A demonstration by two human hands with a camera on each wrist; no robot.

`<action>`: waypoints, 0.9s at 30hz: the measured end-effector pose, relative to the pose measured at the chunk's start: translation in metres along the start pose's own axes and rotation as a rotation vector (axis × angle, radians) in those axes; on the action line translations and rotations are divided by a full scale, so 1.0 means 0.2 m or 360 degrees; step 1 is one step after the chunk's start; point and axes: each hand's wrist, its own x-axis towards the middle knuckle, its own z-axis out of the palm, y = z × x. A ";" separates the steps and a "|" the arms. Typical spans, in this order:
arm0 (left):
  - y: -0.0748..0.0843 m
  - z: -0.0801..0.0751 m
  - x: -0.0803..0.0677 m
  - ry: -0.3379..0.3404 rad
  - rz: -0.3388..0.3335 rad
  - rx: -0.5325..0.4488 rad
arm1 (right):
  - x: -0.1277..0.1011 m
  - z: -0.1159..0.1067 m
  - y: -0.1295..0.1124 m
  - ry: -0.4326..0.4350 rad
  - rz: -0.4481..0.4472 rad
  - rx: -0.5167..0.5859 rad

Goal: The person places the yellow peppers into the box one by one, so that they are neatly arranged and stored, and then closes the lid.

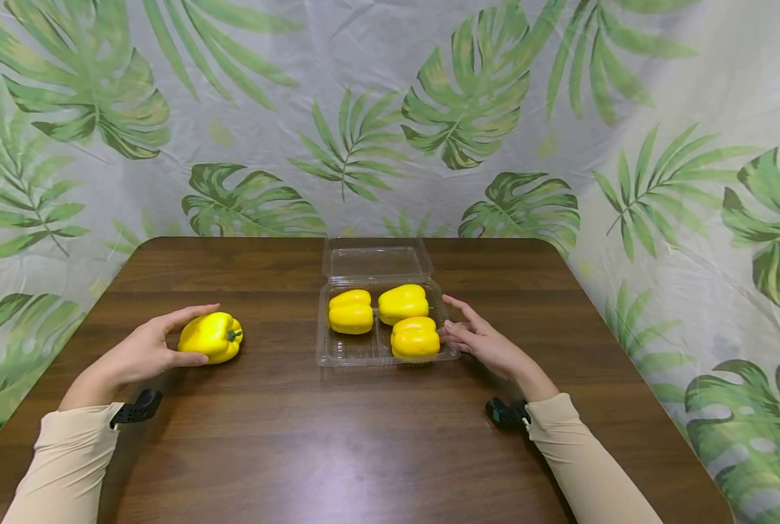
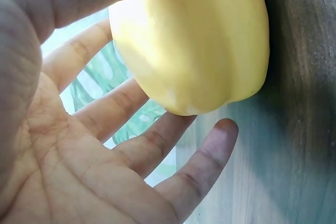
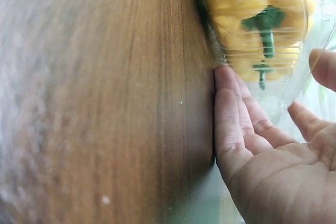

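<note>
peppers (image 1: 403, 304): i see three in the box (image 1: 345, 352), a fourth pepper (image 1: 207, 339) left out (left hand (image 1: 142, 351) pinches it); right hand (image 1: 490, 349), loose, holds nothing beside the box.

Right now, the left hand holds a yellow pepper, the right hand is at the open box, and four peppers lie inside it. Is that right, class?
Not quite: the head view shows three peppers in the open box, not four. The left hand does hold a yellow pepper, and the right hand is at the box.
</note>
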 end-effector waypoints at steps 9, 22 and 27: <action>0.00 0.02 0.00 0.0017 -0.0012 0.0012 | 0.00 0.01 0.03 -0.0012 -0.0002 0.0004; 0.04 0.01 0.04 0.0055 -0.0056 0.0005 | 0.00 0.00 0.01 -0.0009 -0.0013 -0.0017; 0.08 0.01 0.06 0.0080 -0.0051 -0.0047 | 0.00 0.00 0.02 -0.0007 -0.0015 -0.0012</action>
